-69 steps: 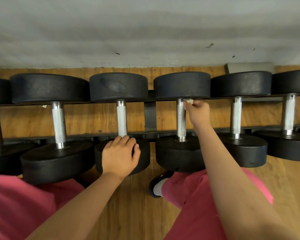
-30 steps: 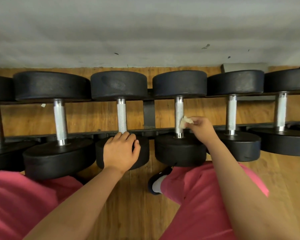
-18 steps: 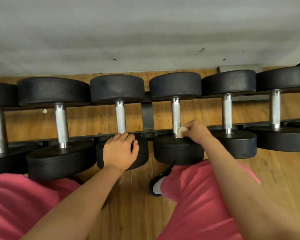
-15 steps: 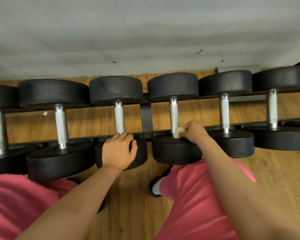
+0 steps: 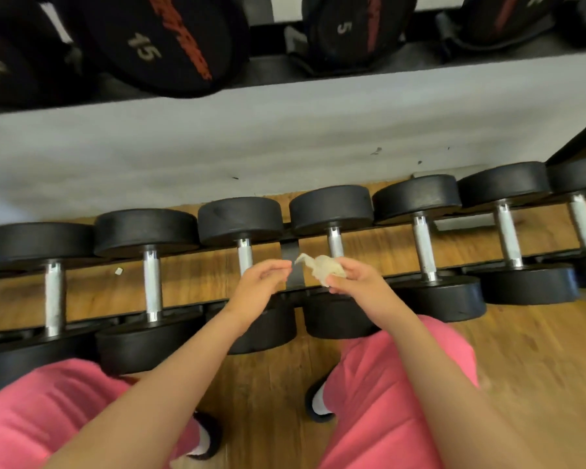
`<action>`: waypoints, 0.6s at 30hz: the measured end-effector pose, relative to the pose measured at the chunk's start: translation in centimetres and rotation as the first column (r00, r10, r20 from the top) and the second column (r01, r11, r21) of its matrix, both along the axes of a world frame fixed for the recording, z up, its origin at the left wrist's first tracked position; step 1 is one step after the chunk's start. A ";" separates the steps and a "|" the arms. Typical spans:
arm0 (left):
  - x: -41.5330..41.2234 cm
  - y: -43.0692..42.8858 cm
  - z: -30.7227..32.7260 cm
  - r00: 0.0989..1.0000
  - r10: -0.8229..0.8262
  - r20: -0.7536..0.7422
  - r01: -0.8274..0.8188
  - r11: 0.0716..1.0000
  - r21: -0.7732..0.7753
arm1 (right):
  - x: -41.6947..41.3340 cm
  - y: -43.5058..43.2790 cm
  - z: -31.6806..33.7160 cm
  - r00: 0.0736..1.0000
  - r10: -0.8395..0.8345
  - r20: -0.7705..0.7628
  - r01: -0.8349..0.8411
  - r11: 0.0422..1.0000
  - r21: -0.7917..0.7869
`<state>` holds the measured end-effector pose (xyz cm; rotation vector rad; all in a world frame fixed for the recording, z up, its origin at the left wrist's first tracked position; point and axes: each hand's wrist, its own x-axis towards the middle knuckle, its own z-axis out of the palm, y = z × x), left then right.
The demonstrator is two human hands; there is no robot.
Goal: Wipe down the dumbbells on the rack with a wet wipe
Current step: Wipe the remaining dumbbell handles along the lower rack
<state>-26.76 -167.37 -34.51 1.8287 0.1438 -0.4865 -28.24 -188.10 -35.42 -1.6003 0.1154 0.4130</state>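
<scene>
- The right hand [image 5: 356, 282] gripped a crumpled pale wipe [image 5: 323, 270] between thumb and fingers, and a thin tail of the wipe stuck out to the left.
- The left hand [image 5: 257, 286] held nothing. Its fingers were loosely bent, and the thumb and forefinger pointed at the tail and came very near it. Whether they touched it could not be told.
- Both hands were held over the middle of the rack [image 5: 291, 252], close together, in front of its dark centre bracket.
- The wipe was in the air, off the metal, and covered the lower part of one bar [image 5: 335, 243].
- Black dumbbells [image 5: 151, 286] with silver bars lay side by side across the rack, one head of each at the far rail and one at the near rail.
- Neither hand touched a dumbbell.
- Behind the rack ran a grey ledge [image 5: 285, 137]. Above it leaned black plates, one marked 15 [image 5: 170, 38] and one marked 5 [image 5: 349, 25].
- Under the rack was a wood floor [image 5: 538, 350], where a small white scrap [image 5: 118, 271] lay between two bars on the left.
- Pink trousers [image 5: 396, 384] filled the bottom of the view, with a dark shoe [image 5: 313, 404] between the knees and another [image 5: 210, 438] lower left.
- The right side of the view was blurred.
</scene>
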 end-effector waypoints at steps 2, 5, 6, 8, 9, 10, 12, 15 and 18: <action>-0.7 -0.8 1.9 1.000 -0.018 -0.008 0.017 0.989 -0.146 | -0.5 0.3 0.8 0.999 0.037 0.017 -0.037 0.999 0.025; -1.5 -1.8 3.9 0.999 -0.034 0.025 0.039 0.959 -0.279 | -1.0 0.8 2.2 0.998 0.056 0.040 -0.059 0.995 0.075; -1.7 -2.1 4.4 0.998 -0.029 0.061 0.046 0.956 -0.289 | -1.0 1.0 2.7 0.997 0.048 0.058 -0.052 0.996 0.071; -1.9 -2.6 5.0 0.991 -0.010 0.131 0.046 0.960 -0.275 | -1.1 1.4 3.6 0.995 -0.011 0.100 0.004 0.998 0.069; -2.0 -2.6 5.4 0.988 0.003 0.153 0.039 0.963 -0.266 | -1.1 1.5 4.2 0.992 -0.065 0.113 0.054 0.994 0.097; -1.8 -2.7 5.4 0.987 0.021 0.159 0.021 0.965 -0.261 | -1.0 1.6 4.5 0.987 -0.119 0.110 0.104 0.986 0.128; -1.8 -2.7 5.8 0.986 0.038 0.163 0.005 0.966 -0.259 | -0.9 1.8 5.2 0.976 -0.175 0.126 0.159 0.979 0.128; -1.5 -2.7 6.3 0.988 -0.002 0.152 0.041 0.968 -0.248 | -0.7 1.9 5.8 0.965 -0.172 0.197 0.160 0.984 0.075; -1.2 -2.7 6.1 0.989 -0.051 0.135 0.078 0.977 -0.201 | -0.7 2.0 6.0 0.952 -0.158 0.263 0.155 0.987 0.032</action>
